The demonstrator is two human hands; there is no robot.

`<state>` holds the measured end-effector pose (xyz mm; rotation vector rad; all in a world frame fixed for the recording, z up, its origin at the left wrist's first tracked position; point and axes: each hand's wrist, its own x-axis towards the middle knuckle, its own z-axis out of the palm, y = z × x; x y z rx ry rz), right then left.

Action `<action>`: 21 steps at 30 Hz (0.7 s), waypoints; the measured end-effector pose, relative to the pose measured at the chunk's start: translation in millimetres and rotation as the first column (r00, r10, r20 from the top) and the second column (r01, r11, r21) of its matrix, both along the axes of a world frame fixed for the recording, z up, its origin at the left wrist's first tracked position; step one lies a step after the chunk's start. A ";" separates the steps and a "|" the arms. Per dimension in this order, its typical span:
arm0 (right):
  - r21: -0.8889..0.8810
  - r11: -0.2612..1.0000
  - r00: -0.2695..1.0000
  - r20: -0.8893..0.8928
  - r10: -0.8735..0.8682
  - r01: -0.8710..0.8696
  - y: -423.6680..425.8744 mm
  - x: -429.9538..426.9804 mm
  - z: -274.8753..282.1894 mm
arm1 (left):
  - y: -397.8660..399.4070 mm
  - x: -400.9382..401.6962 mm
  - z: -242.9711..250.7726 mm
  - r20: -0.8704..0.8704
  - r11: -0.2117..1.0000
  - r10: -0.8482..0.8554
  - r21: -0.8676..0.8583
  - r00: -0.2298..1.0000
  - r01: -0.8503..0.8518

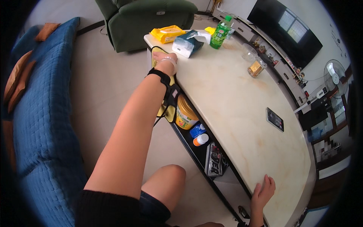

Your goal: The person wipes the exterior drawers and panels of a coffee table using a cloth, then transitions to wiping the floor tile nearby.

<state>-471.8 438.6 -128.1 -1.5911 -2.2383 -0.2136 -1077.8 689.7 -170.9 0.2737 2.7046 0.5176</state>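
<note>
My left hand [166,59] is at the far left edge of the coffee table [215,85], closed on a yellow cloth with a dark border [170,113]. The cloth hangs down the table's side; part of it is hidden by my wrist and a black strapped device. My fingertips are hard to make out. My right hand [263,191] rests at the near edge of the tabletop, fingers slightly apart and nothing in them. A phone [275,119] lies on the table beyond it.
On the table stand a yellow wipes pack [167,34], a tissue pack [187,44], a green-labelled bottle [220,34] and a glass jar [256,68]. The shelf below holds a yellow tub [185,113], small bottles [200,140] and a printed case [213,161]. A blue sofa [48,113] is at left.
</note>
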 end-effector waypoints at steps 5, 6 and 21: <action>0.025 0.994 0.994 0.000 -0.111 0.111 -0.3 11.3 2.5 | -12.7 53.5 9.5 0.212 0.890 -0.330 0.396 0.920 0.228; 0.025 0.995 0.996 0.000 -0.094 0.094 -1.8 9.9 0.9 | -22.1 58.1 12.1 -0.035 0.747 -0.639 -0.267 0.768 0.609; 0.016 1.000 1.000 -0.013 -0.010 0.011 4.6 -13.1 -4.6 | 3.8 -114.5 -35.8 0.095 0.517 -0.533 -0.749 0.841 0.413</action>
